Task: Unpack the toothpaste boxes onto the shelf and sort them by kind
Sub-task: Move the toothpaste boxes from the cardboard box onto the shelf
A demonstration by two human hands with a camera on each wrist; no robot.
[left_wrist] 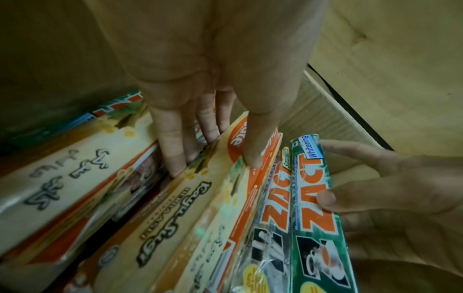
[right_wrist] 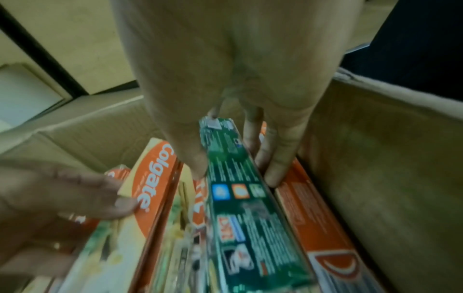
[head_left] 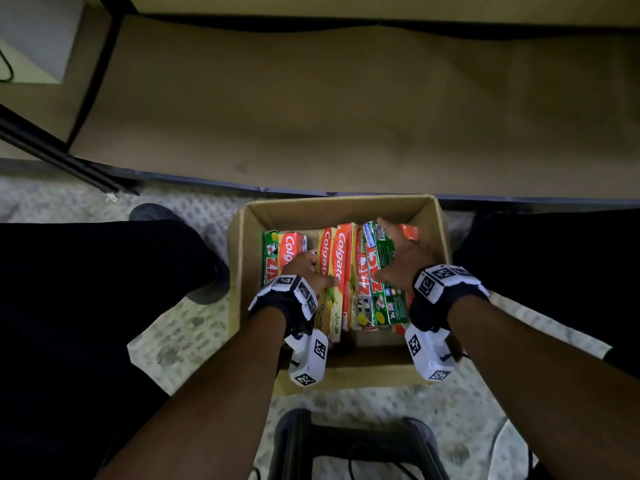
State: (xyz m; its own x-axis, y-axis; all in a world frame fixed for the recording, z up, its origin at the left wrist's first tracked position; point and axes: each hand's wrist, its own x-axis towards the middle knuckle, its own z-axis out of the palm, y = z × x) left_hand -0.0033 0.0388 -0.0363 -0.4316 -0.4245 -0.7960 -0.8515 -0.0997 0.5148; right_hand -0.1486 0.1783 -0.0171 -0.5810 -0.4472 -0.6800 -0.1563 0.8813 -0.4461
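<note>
Cardboard carton [head_left: 341, 209], open at the top, sits on the speckled floor [head_left: 194, 327] in the lower middle of the head view, packed with toothpaste boxes standing on edge. Left hand [head_left: 304, 268] reaches into the carton: its fingers [left_wrist: 175, 150] are pushed down into the gap beside a cream-and-red Colgate box [head_left: 337, 271], with the thumb pressed on that box's upper face, so it pinches the box. Right hand [head_left: 398, 258] grips a green Zact box [head_left: 381, 268] at the right of the bundle, thumb on one side and fingers [right_wrist: 278, 158] curled down the other, next to an orange box [right_wrist: 313, 214] lying against the carton wall. Brown shelf board [head_left: 346, 109] fills the upper frame beyond the carton.
</note>
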